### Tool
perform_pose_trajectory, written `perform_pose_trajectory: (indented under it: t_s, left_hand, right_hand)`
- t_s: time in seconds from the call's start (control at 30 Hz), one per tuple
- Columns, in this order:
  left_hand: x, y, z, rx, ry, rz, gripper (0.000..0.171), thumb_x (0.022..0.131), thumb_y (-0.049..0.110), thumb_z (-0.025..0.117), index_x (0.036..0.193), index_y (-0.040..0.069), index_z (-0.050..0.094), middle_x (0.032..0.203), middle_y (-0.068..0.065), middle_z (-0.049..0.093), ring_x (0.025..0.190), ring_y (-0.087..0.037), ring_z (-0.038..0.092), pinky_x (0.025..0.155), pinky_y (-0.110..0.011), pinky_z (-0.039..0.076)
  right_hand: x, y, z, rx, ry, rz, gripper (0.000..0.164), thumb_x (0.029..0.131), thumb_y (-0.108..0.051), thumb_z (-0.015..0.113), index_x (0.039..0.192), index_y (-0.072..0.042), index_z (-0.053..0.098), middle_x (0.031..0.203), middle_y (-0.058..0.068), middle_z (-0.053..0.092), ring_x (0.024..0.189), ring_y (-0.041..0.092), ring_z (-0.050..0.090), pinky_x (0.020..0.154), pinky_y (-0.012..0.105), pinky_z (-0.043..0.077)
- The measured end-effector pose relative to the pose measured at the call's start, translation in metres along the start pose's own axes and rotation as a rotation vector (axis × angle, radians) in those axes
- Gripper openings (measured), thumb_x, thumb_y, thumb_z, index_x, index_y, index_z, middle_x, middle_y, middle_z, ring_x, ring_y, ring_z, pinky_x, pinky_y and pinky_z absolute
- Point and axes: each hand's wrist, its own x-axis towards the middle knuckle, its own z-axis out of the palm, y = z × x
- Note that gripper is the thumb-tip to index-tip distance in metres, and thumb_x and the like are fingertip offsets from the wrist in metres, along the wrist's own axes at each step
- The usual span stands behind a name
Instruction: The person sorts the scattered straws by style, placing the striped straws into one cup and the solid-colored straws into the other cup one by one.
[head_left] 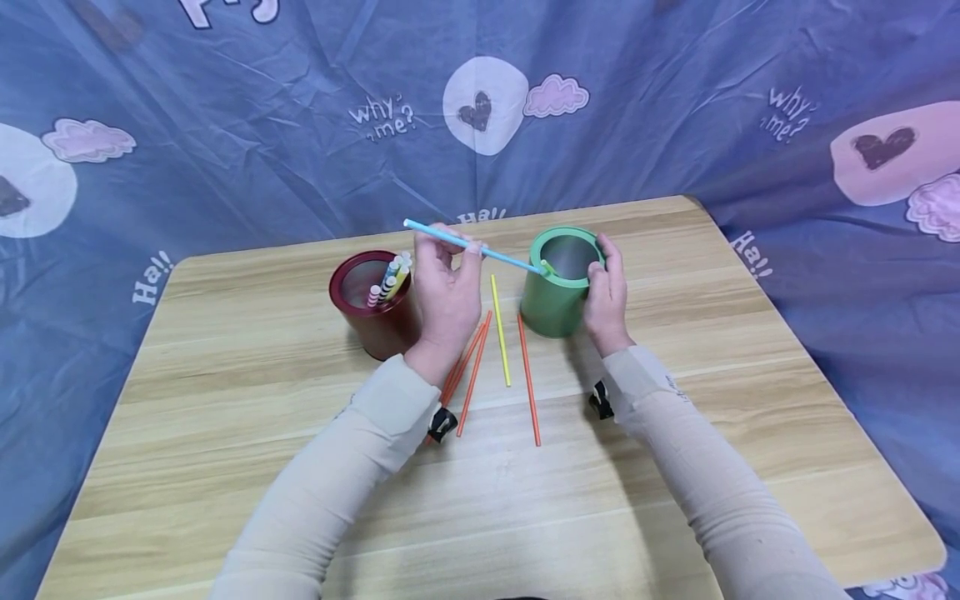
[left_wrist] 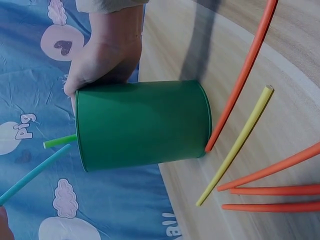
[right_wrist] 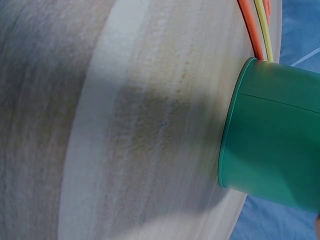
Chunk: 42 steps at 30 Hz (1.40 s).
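Note:
In the head view my left hand [head_left: 450, 292] pinches a light blue straw [head_left: 498, 253] between thumb and fingers. The straw slants down to the right, its lower end at the rim of a green can [head_left: 557, 308]. My right hand [head_left: 607, 292] grips that can around its right side; the can stands upright on the table. A bright green straw [left_wrist: 61, 141] pokes out of the can's mouth in the left wrist view, close to the blue straw's tip. The right wrist view shows the green can's side, with the right hand mostly out of frame.
Left of the left hand stands a dark red can [head_left: 382, 329] holding several striped and coloured straws [head_left: 392, 279]. A yellow straw [head_left: 501, 333] and several orange straws [head_left: 528, 379] lie on the wooden table [head_left: 247, 400] between the cans. A blue printed cloth [head_left: 300, 167] hangs behind.

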Motion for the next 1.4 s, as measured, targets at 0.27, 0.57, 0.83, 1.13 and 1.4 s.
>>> perform_pose_trajectory:
  t_s: [0.27, 0.57, 0.83, 1.13, 1.4]
  left_hand:
    - [-0.002, -0.003, 0.006, 0.010, -0.025, -0.008, 0.014, 0.088, -0.009, 0.050, 0.097, -0.010, 0.041, 0.086, -0.005, 0.052, 0.083, -0.011, 0.055, 0.079, -0.030, 0.052]
    - [-0.009, -0.010, 0.009, 0.036, -0.045, -0.024, 0.014, 0.087, -0.008, 0.053, 0.097, -0.009, 0.043, 0.093, -0.019, 0.053, 0.087, -0.010, 0.057, 0.079, -0.033, 0.055]
    - [-0.010, -0.014, 0.010, 0.083, -0.050, -0.062, 0.015, 0.085, -0.007, 0.056, 0.097, -0.009, 0.046, 0.092, -0.019, 0.057, 0.085, -0.010, 0.059, 0.080, -0.033, 0.055]
    - [-0.011, -0.017, 0.011, 0.105, -0.086, -0.094, 0.012, 0.085, -0.004, 0.058, 0.095, -0.008, 0.052, 0.092, -0.017, 0.059, 0.089, -0.016, 0.061, 0.081, -0.033, 0.054]
    - [-0.014, -0.018, 0.011, 0.124, -0.100, -0.092, 0.011, 0.085, -0.005, 0.057, 0.094, -0.008, 0.052, 0.093, -0.019, 0.059, 0.088, -0.020, 0.061, 0.079, -0.032, 0.054]
  right_hand:
    - [0.001, 0.001, -0.001, 0.009, 0.001, 0.004, 0.049, 0.091, -0.001, 0.028, 0.139, 0.008, 0.029, 0.144, 0.023, 0.032, 0.136, 0.027, 0.028, 0.113, 0.029, 0.023]
    - [0.002, 0.006, -0.001, 0.013, -0.005, 0.005, 0.049, 0.092, -0.002, 0.028, 0.140, 0.006, 0.030, 0.145, 0.021, 0.033, 0.136, 0.025, 0.028, 0.113, 0.029, 0.022]
    - [0.000, 0.000, 0.000, 0.008, -0.006, -0.019, 0.049, 0.091, -0.001, 0.027, 0.139, 0.009, 0.029, 0.144, 0.024, 0.032, 0.136, 0.028, 0.028, 0.113, 0.030, 0.023]
    - [-0.001, -0.001, -0.001, -0.001, -0.008, -0.014, 0.048, 0.092, -0.001, 0.028, 0.139, 0.009, 0.029, 0.144, 0.024, 0.032, 0.136, 0.028, 0.027, 0.113, 0.031, 0.022]
    - [-0.001, 0.000, -0.001, 0.015, -0.003, -0.031, 0.048, 0.091, 0.000, 0.028, 0.138, 0.011, 0.030, 0.143, 0.025, 0.033, 0.135, 0.029, 0.028, 0.113, 0.031, 0.022]
